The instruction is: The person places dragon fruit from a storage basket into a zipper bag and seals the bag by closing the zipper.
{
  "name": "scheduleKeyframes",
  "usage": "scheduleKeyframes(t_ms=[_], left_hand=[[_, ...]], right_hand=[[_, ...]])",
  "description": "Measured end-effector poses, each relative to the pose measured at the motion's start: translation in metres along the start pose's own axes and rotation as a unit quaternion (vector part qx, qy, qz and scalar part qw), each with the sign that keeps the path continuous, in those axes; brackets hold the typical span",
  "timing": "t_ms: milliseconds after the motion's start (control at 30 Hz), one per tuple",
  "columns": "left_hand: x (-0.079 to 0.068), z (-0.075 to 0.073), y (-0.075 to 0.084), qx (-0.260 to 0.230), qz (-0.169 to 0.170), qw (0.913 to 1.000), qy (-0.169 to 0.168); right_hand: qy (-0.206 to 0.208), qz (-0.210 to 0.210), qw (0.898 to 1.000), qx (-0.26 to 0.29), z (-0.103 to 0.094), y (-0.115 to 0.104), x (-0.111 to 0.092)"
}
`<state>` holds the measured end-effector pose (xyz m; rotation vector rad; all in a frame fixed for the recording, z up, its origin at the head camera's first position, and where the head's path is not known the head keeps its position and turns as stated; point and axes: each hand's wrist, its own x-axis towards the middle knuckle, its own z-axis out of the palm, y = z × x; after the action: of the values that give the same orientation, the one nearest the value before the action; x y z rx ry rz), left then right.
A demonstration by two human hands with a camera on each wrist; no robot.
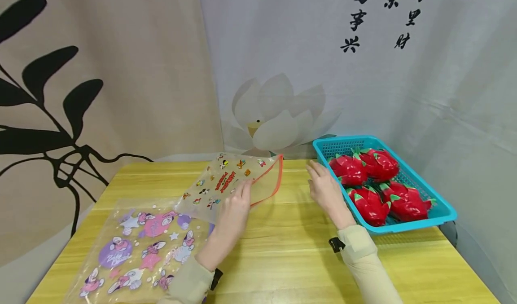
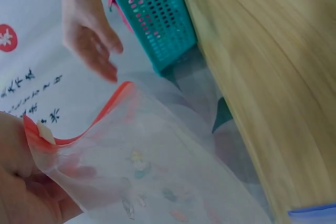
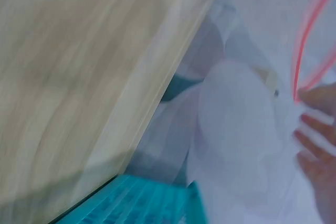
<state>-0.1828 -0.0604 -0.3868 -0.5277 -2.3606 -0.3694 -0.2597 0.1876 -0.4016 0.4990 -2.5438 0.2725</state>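
My left hand (image 1: 234, 209) holds a clear zip bag (image 1: 230, 182) with small cartoon prints and an orange-red zip edge. In the left wrist view, the bag (image 2: 147, 166) hangs with its red mouth parted, and the fingers (image 2: 52, 198) grip it near a whitish slider (image 2: 45, 132). My right hand (image 1: 325, 191) is off to the right of the bag mouth, holding nothing, its fingers loosely extended. Close beside it is a blue plastic basket (image 1: 448, 214) with several shiny red dragon fruits (image 1: 408, 200) inside, their tips green.
A larger clear bag (image 1: 155, 250) with pink and purple cartoon prints lies flat on the left of the wooden table (image 1: 291, 259). It reaches under the lower end of the held bag. A printed cloth backdrop (image 1: 274, 48) hangs behind the table's far edge.
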Motion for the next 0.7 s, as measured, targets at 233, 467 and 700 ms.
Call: scheduleKeyframes(t_ms=[233,467,700], left_hand=[[0.002,-0.006,-0.002,-0.011,0.01,0.9998,0.009],[0.003,-0.012,-0.005,-0.032,0.032,0.9975,0.054],[0.009,-0.022,-0.02,-0.041,0.013,0.9918,0.12]], right_hand=[[0.086,-0.297,0.951,0.008,0.009,-0.034,0.007],[0.1,-0.345,0.933,-0.011,0.019,-0.042,0.009],[0.082,-0.37,0.925,-0.026,0.018,-0.045,-0.001]])
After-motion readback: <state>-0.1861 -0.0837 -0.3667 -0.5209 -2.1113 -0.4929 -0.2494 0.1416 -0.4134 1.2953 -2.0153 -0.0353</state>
